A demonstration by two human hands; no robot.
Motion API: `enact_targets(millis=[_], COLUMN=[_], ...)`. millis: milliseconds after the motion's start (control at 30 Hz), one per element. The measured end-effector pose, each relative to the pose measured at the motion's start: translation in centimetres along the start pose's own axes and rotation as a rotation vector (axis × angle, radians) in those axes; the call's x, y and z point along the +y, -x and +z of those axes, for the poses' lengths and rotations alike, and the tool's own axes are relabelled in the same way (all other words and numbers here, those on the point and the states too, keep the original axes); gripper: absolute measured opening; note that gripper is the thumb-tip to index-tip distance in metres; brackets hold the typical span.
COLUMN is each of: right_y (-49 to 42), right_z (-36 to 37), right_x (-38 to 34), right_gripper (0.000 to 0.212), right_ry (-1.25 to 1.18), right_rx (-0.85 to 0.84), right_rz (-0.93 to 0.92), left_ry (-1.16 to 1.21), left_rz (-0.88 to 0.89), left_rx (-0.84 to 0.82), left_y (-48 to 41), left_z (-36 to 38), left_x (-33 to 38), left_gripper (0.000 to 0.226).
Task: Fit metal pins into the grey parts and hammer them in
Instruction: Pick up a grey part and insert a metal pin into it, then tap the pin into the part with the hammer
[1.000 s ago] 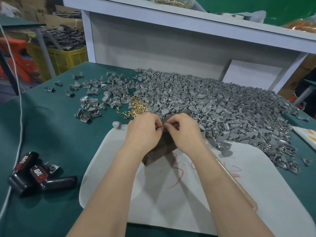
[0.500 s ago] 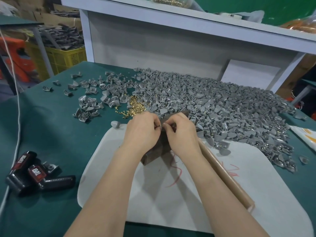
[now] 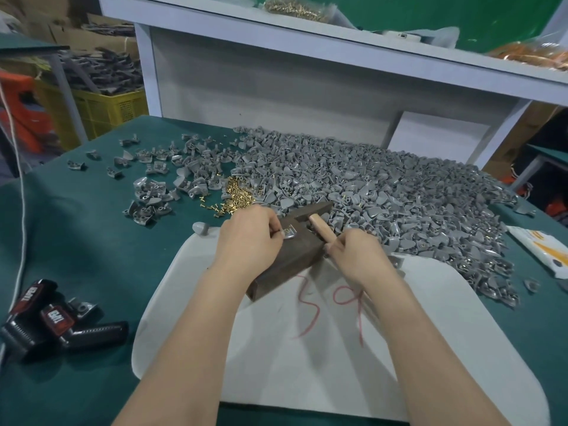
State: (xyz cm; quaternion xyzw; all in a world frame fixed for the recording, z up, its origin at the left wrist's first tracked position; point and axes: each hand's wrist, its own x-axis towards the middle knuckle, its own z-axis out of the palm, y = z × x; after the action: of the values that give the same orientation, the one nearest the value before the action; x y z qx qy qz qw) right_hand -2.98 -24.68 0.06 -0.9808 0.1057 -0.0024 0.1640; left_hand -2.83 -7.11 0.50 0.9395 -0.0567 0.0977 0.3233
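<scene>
Right hand (image 3: 353, 256) has left the left hand (image 3: 249, 241). A moment ago both sets of fingertips met over the work; now the hands are apart. The right is wrapped round a wooden handle (image 3: 321, 230), whose pale end sticks out above the fist. I take this for the hammer, though its head can't be told from the dark block (image 3: 285, 265) behind it.

Left hand: unmoved, fingers curled and pinching one grey part (image 3: 290, 234) down on the top of the block. A brass glint shows in the part, so the pin (image 3: 287, 230) looks fitted, though its depth is unclear.

Stage: fitting is done for this piece and the hammering is not yet done. The handle is in hand but not visibly raised.

Stock:
- The heap of grey parts (image 3: 384, 192) covers the far and right side of the table (image 3: 76, 235), just beyond the block.
- The loose brass pins (image 3: 238, 196) lie in a small mound just beyond the left hand.
- A smaller scatter (image 3: 147, 206) of grey parts lies apart to the left. Whether these are finished can't be told.
- A few brass specks show within the big heap, so done and undone pieces can't be counted.

Judgement: one piece is mid-cycle and most of the job appears to remain. The block sits on the far edge of the white mat (image 3: 307, 364).
</scene>
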Motion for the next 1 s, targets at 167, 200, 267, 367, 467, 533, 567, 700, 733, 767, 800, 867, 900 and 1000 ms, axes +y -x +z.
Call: enact_targets(millis=[167, 200, 267, 367, 467, 533, 567, 700, 733, 767, 800, 867, 900, 1000], right_y=[0.0, 0.2, 1.0, 3.1, 3.8, 3.2, 2.8, 1.5, 1.2, 1.0, 0.8, 0.6, 0.5, 0.4], right_z=[-0.7, -1.0, -1.7, -2.8, -2.4, -2.0, -1.9, -1.2, -1.0, -0.9, -0.7, -0.4, -0.2, -0.1], right_x=[0.1, 0.3, 1.0, 1.1, 0.0, -1.1, -1.7, -3.5, -3.8, -4.2, -4.4, -4.7, -4.8, -4.8], right_gripper=[0.018, 0.015, 0.022, 0.058, 0.06, 0.047, 0.039, 0.018, 0.016, 0.015, 0.015, 0.014, 0.012, 0.01], right_ry=[-0.23, -0.271, -0.286, -0.263, -0.236, -0.176, -0.158, -0.12, -0.117, -0.112, -0.101, -0.081, -0.076, -0.059], right_rx=[0.058, 0.08, 0.113, 0.164, 0.147, 0.186, 0.196, 0.168, 0.165, 0.162, 0.157, 0.152, 0.157, 0.168], right_rz=[-0.05, -0.076, -0.174, -0.392, -0.46, -0.42, -0.405, -0.401, -0.403, -0.405, -0.405, -0.403, -0.408, -0.443], left_ry=[0.015, 0.018, 0.023, 0.025, 0.03, 0.041, 0.045, 0.037, 0.035, 0.034, 0.032, 0.029, 0.029, 0.029], left_rz=[-0.033, -0.044, -0.057, -0.058, -0.049, -0.042, -0.04, -0.023, -0.021, -0.022, -0.023, -0.014, -0.006, 0.008], left_rx=[0.019, 0.032, 0.05, 0.054, 0.05, 0.037, 0.033, 0.026, 0.026, 0.026, 0.025, 0.024, 0.025, 0.027], left_y=[-0.1, -0.1, -0.2, -0.2, -0.2, -0.3, -0.3, -0.3, -0.2, -0.2, -0.2, -0.2, -0.2, -0.2], left_z=[0.1, 0.2, 0.3, 0.3, 0.3, 0.3, 0.3, 0.3, 0.3, 0.2, 0.2, 0.2, 0.2, 0.2], left_x=[-0.1, -0.2, -0.2, -0.2, -0.2, -0.3, -0.3, -0.3, -0.2, -0.2, -0.2, -0.3, -0.3, -0.3], left_gripper=[0.006, 0.006, 0.006, 0.005, 0.006, 0.005, 0.005, 0.005, 0.005, 0.006, 0.007, 0.008, 0.008, 0.008])
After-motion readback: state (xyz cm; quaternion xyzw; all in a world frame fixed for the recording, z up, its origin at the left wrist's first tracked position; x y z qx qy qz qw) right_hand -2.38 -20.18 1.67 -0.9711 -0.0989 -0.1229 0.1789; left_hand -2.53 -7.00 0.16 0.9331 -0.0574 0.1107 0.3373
